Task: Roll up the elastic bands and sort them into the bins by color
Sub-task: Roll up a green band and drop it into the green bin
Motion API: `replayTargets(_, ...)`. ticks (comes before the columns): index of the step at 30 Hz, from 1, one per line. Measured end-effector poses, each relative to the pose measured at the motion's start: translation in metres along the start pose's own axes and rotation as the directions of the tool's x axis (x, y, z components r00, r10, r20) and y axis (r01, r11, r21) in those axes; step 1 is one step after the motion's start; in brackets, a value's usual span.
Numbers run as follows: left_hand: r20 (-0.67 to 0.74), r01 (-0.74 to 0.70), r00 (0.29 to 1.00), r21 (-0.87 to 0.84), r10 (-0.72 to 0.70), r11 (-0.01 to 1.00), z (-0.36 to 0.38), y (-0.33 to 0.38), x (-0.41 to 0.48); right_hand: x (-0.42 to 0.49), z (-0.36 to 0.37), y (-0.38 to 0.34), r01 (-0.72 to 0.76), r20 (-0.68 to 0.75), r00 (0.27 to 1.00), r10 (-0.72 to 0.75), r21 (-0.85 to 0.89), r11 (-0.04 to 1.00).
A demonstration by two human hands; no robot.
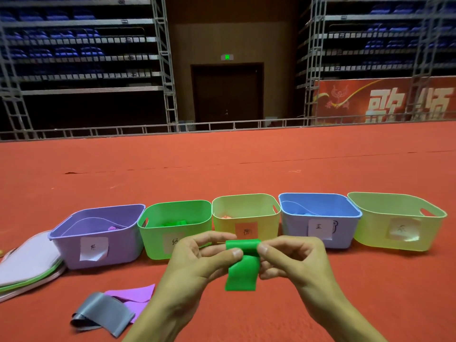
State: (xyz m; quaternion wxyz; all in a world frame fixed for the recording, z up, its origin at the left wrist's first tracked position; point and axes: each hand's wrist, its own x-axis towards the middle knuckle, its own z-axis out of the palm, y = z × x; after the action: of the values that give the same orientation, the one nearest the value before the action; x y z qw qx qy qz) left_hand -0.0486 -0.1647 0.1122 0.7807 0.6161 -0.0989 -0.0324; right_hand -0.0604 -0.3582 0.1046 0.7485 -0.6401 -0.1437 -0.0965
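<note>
Two hands meet at the centre of your head view: your left hand (pixel 197 257) and right hand (pixel 293 260) each pinch the rolled top of the green band (pixel 243 270) between thumb and curled fingers, its loose tail hanging toward 6 o'clock. Just beyond, from 10 to 2 o'clock, stand the purple bin (pixel 123 253), green bin (pixel 154 240), yellow bin (pixel 222 223), blue bin (pixel 296 228) and pale yellow bin (pixel 370 233). A grey band (pixel 103 312) and a purple band (pixel 133 294) lie at 8 o'clock.
</note>
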Motion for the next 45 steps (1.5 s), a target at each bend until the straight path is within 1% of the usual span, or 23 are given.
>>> replayTargets(4, 0.042, 0.074, 0.997, -0.056, -0.072, 0.996, 0.001, 0.005, -0.003, -0.002, -0.002, 0.001, 0.01, 0.039, 0.999, -0.01, 0.005, 1.0)
replayTargets(6, 0.012, 0.089, 0.996, -0.07, -0.088, 0.994, 0.001, 0.006, -0.003, -0.002, -0.003, 0.002, 0.013, 0.055, 0.998, -0.012, -0.032, 0.999)
replayTargets(7, -0.013, 0.084, 0.996, -0.071, -0.085, 0.994, 0.0, 0.006, -0.003, -0.001, -0.003, 0.002, -0.003, 0.079, 0.997, 0.005, -0.024, 1.0)
replayTargets(10, -0.056, 0.047, 0.997, -0.059, -0.05, 0.997, 0.0, 0.004, -0.004, 0.002, -0.003, 0.002, -0.123, 0.18, 0.978, 0.109, 0.067, 0.99)
replayTargets(11, -0.061, 0.033, 0.998, -0.045, -0.036, 0.998, 0.001, 0.004, -0.005, 0.003, -0.002, 0.002, -0.151, 0.193, 0.972, 0.133, 0.081, 0.985)
replayTargets(13, -0.064, 0.012, 0.998, -0.024, -0.014, 1.0, 0.001, 0.003, -0.006, 0.003, 0.001, 0.004, -0.159, 0.161, 0.976, 0.144, 0.081, 0.984)
replayTargets(16, -0.036, 0.032, 0.999, -0.05, -0.034, 0.998, 0.002, 0.001, -0.009, 0.002, 0.006, 0.006, -0.106, 0.078, 0.992, 0.101, 0.074, 0.992)
replayTargets(18, -0.013, 0.056, 0.998, -0.051, -0.057, 0.997, 0.001, 0.001, -0.012, 0.001, 0.006, 0.007, -0.052, 0.054, 0.997, 0.05, 0.037, 0.998)
replayTargets(22, 0.024, 0.107, 0.994, -0.046, -0.106, 0.993, 0.0, 0.002, -0.015, 0.0, 0.007, 0.008, 0.039, 0.058, 0.998, -0.036, -0.045, 0.998)
replayTargets(25, -0.032, 0.12, 0.992, -0.114, -0.125, 0.986, -0.003, 0.002, -0.013, 0.001, 0.01, 0.011, 0.078, 0.071, 0.995, -0.073, -0.068, 0.995)
replayTargets(27, -0.061, 0.125, 0.989, -0.127, -0.133, 0.984, -0.007, 0.002, -0.013, 0.004, 0.01, 0.015, 0.043, 0.104, 0.994, -0.037, -0.053, 0.998)
replayTargets(28, -0.065, 0.12, 0.99, -0.113, -0.128, 0.986, -0.008, 0.001, -0.014, 0.005, 0.01, 0.016, 0.0, 0.132, 0.991, 0.004, -0.026, 1.0)
replayTargets(30, -0.076, 0.092, 0.993, -0.044, -0.095, 0.995, -0.012, -0.001, -0.014, 0.006, 0.011, 0.018, -0.105, 0.185, 0.978, 0.098, 0.027, 0.994)
replayTargets(32, -0.09, 0.057, 0.994, 0.032, -0.054, 0.998, -0.015, -0.004, -0.013, 0.008, 0.014, 0.022, -0.164, 0.181, 0.971, 0.156, 0.025, 0.986)
replayTargets(34, -0.1, 0.047, 0.994, 0.058, -0.041, 0.997, -0.019, -0.01, -0.013, 0.01, 0.017, 0.027, -0.143, 0.144, 0.98, 0.139, 0.016, 0.99)
replayTargets(39, -0.067, 0.069, 0.995, -0.04, -0.072, 0.997, -0.023, -0.017, -0.011, 0.016, 0.018, 0.036, -0.03, 0.121, 0.992, 0.025, 0.043, 0.999)
replayTargets(42, -0.091, 0.054, 0.994, -0.037, -0.058, 0.998, -0.026, -0.02, -0.005, 0.018, 0.02, 0.044, 0.019, 0.111, 0.994, -0.02, 0.007, 1.0)
replayTargets(45, -0.134, -0.001, 0.991, -0.032, -0.003, 1.0, -0.031, -0.025, 0.003, 0.021, 0.025, 0.055, 0.019, 0.1, 0.995, -0.026, 0.073, 0.997)
